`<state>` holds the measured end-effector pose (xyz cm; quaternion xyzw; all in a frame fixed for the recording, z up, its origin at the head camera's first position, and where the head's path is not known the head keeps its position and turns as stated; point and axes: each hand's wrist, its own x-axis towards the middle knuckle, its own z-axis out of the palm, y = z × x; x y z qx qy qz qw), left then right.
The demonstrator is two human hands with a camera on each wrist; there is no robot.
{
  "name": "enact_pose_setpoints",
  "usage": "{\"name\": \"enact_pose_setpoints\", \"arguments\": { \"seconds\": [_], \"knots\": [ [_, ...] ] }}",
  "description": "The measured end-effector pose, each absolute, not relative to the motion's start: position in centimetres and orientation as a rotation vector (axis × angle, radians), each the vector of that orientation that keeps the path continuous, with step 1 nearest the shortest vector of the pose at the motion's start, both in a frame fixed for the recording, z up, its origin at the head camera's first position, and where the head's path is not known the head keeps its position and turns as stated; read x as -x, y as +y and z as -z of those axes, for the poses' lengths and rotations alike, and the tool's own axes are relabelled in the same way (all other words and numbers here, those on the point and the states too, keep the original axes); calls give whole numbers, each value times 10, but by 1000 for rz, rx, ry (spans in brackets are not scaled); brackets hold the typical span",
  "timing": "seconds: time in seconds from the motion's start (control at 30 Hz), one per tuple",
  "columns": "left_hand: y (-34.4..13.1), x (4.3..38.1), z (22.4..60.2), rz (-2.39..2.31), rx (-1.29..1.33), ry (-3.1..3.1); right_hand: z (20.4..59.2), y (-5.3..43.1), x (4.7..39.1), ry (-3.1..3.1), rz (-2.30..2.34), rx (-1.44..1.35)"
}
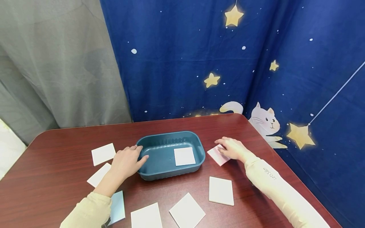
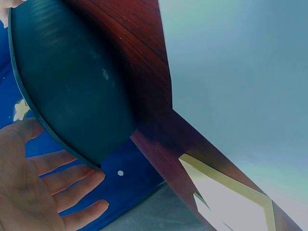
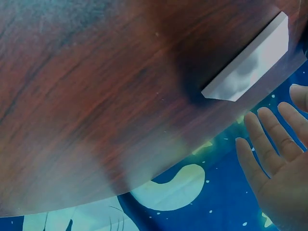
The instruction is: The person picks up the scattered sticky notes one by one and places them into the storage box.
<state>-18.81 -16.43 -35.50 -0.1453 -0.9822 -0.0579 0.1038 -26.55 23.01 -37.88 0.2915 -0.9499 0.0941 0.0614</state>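
Observation:
At the left end of a blue-green plastic basin (image 1: 159, 171), my left hand (image 1: 125, 162) has its fingers by the rim and its thumb over the inside. The fingers look extended and loose in the left wrist view. One white square tile (image 1: 184, 156) lies flat in the basin's right half. To the right of the basin, my right hand (image 1: 232, 148) hovers over a pinkish-white square tile (image 1: 218, 155), partly hiding it. In the right wrist view that hand's fingers (image 3: 274, 139) are spread, with a visible gap to the tile.
White tiles lie nearer on the tabletop (image 1: 57, 164): one on the right (image 1: 221, 191), one in the middle (image 1: 187, 211) and others to the left, such as this tile (image 1: 103, 154). A light-blue tile (image 1: 117, 208) is partly under my left sleeve. A starry curtain (image 1: 176, 63) hangs behind.

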Motion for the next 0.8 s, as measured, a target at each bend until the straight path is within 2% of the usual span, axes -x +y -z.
{"name": "enact_pose_setpoints", "arguments": {
  "seconds": [0.8],
  "knots": [
    [-165, 189, 355, 168, 424, -2897, 391, 235, 263, -2939, -304, -808]
  ]
}}
